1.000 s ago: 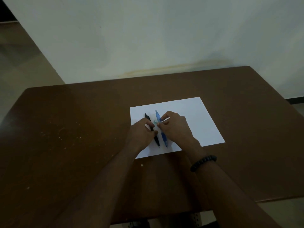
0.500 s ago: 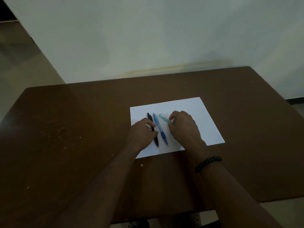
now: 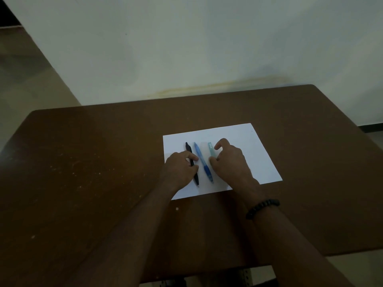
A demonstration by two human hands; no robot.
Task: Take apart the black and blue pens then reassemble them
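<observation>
Left hand (image 3: pixel 179 169) lies on the black pen (image 3: pixel 192 162), fingers curled over its middle, pinning it to the paper (image 3: pixel 248 139). Blue pen (image 3: pixel 203 161) lies just right of it, parallel, untouched. Small teal piece (image 3: pixel 211 149) sits next. Right hand (image 3: pixel 231 162) is beside it, fingers loosely curled, gripping nothing. All on the brown worktop (image 3: pixel 93 162)

Paper sheet (image 3: pixel 238 139) lies on table (image 3: pixel 103 162), right of table centre. On sheet, left to right: black pen (image 3: pixel 189 150), blue pen (image 3: pixel 202 160), small pen part (image 3: pixel 211 149), roughly parallel, apart. Left hand (image 3: pixel 179 168) over sheet's left edge, on black pen. Right hand (image 3: pixel 230 160) on sheet, just right of small pen part.
</observation>
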